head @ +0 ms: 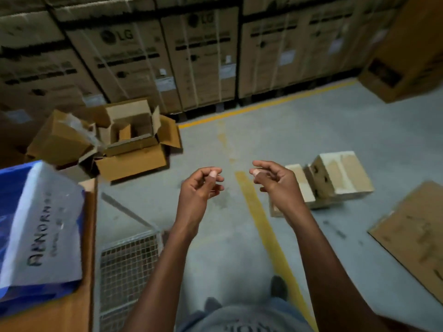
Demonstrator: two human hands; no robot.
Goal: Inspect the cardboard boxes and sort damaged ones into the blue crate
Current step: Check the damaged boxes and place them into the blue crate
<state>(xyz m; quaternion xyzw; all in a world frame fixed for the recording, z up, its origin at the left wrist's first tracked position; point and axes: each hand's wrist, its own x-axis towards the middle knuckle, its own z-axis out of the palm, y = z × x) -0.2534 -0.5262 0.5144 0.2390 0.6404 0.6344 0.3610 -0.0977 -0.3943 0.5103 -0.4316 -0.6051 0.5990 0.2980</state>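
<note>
While empty: 2 hands [239,183], loosely curled.

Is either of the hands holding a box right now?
No: the left hand and right hand hang in the air with loosely curled fingers, holding nothing, and the small boxes lie on the floor.

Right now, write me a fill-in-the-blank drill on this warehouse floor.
1. Both hands, the left hand and the right hand, hold ____.
2. The painted floor line between the hands is ____.
3. The white sheet on the blue crate lies to the person's ____.

Missing: nothing; yellow; left
</note>
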